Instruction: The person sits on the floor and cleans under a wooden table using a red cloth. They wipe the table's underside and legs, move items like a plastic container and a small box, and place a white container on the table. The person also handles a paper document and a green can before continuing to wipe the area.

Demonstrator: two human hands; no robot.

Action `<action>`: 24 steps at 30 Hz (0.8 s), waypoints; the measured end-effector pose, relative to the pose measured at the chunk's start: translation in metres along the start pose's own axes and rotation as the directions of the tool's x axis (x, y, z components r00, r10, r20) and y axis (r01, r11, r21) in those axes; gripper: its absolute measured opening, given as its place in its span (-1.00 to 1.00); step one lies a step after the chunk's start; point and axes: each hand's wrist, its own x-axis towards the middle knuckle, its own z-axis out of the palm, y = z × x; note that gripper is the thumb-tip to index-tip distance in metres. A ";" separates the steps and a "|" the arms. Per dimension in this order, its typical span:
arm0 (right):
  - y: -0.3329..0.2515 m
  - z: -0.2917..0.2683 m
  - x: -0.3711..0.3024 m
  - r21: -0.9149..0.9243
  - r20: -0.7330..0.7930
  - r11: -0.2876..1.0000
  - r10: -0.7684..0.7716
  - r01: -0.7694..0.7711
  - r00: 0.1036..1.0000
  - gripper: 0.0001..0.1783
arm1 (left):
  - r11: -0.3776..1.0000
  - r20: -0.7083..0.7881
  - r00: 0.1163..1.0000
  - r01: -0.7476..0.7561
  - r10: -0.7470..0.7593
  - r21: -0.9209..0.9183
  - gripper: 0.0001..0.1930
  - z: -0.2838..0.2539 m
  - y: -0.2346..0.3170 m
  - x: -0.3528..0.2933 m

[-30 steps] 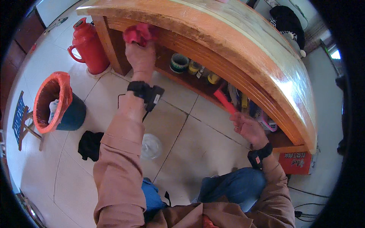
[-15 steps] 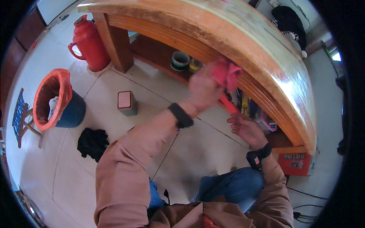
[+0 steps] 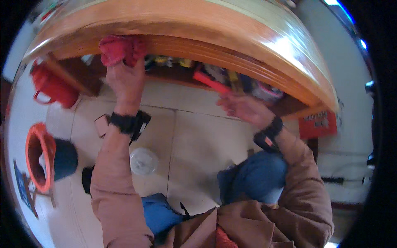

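Observation:
My left hand (image 3: 126, 80) is closed on a crumpled pinkish-red cloth (image 3: 120, 49), pressed against the wooden edge just under the tabletop (image 3: 165, 18), toward the left. Over to the right, my right hand (image 3: 246, 108) is held in front of the lower shelf with its fingers loosely bent and apart. Its fingertips are at the end of a red strip-like edge (image 3: 211, 82) that sticks out from the shelf. Whether they touch it is hard to tell. Small items, partly hidden and blurred, fill the shelf (image 3: 178, 78) behind.
A red thermos jug (image 3: 56, 87) stands by the left table leg. Nearer are a dark bin with an orange liner (image 3: 66, 159) and a small folding stool (image 3: 25, 188). A clear round container (image 3: 143, 161) stands on the floor. A red box (image 3: 317, 124) is at the right.
My left hand has carried the cloth leftward along the table's edge. The view has shifted, and the clear round container now shows beside my left forearm. My right hand stays by the red edge.

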 end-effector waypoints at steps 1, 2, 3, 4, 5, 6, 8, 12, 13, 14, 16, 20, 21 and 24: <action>-0.001 -0.001 0.004 -0.003 0.089 0.999 -0.042 0.043 0.995 -0.64 | 0.998 0.046 0.998 -0.049 0.051 -0.048 -0.69 0.003 0.014 -0.008; -0.002 -0.001 0.007 -0.043 0.092 0.997 -0.064 0.068 0.994 -0.65 | 1.000 0.081 0.997 -0.011 0.013 -0.028 -0.68 0.007 0.026 -0.012; -0.002 0.002 0.005 -0.074 0.107 0.994 -0.071 0.079 0.992 -0.64 | 1.000 0.097 0.995 0.015 -0.014 -0.008 -0.67 0.009 0.035 -0.010; -0.004 0.005 0.004 -0.118 0.104 0.989 -0.080 0.092 0.991 -0.62 | 0.999 0.111 0.993 0.038 -0.040 0.024 -0.66 0.010 0.043 -0.010; -0.006 0.011 0.002 -0.159 0.104 0.982 -0.083 0.099 0.991 -0.60 | 1.000 0.141 0.990 0.005 -0.008 0.024 -0.65 0.009 0.052 -0.011; -0.009 0.019 -0.001 -0.217 0.086 0.959 -0.165 0.180 0.983 -0.62 | 0.999 0.171 0.985 -0.027 0.022 0.025 -0.63 0.009 0.061 -0.014; -0.017 0.032 -0.009 -0.348 0.053 0.888 -0.300 0.300 0.952 -0.66 | 0.998 0.219 0.974 -0.065 0.060 0.019 -0.60 0.016 0.079 -0.021; -0.021 0.048 -0.026 -0.533 0.114 0.666 -0.555 0.522 0.824 -0.61 | 0.993 0.278 0.954 -0.102 0.113 -0.054 -0.58 0.029 0.112 -0.033; -0.020 0.050 -0.027 -0.563 0.095 0.595 -0.642 0.573 0.760 -0.57 | 0.992 0.281 0.953 -0.101 0.118 -0.073 -0.59 0.030 0.117 -0.035; -0.018 0.053 -0.028 -0.578 0.099 0.515 -0.726 0.633 0.681 -0.54 | 0.993 0.344 0.933 -0.082 0.107 -0.086 -0.59 0.031 0.123 -0.037; -0.018 0.054 -0.029 -0.640 0.111 0.386 -0.808 0.664 0.578 -0.47 | 0.996 0.438 0.897 -0.031 0.064 -0.083 -0.60 0.033 0.132 -0.041; -0.023 0.049 -0.031 -0.708 0.143 0.212 -0.891 0.673 0.431 -0.37 | 0.973 0.496 0.843 -0.124 0.206 -0.193 -0.56 0.046 0.155 -0.054; -0.025 0.047 -0.032 -0.695 0.149 0.166 -0.918 0.699 0.367 -0.36 | 0.971 0.553 0.808 -0.095 0.204 -0.219 -0.53 0.047 0.159 -0.057; -0.030 0.042 -0.033 -0.742 0.091 0.213 -0.907 0.635 0.411 -0.41 | 0.925 0.616 0.754 0.031 0.226 -0.377 -0.58 0.050 0.171 -0.064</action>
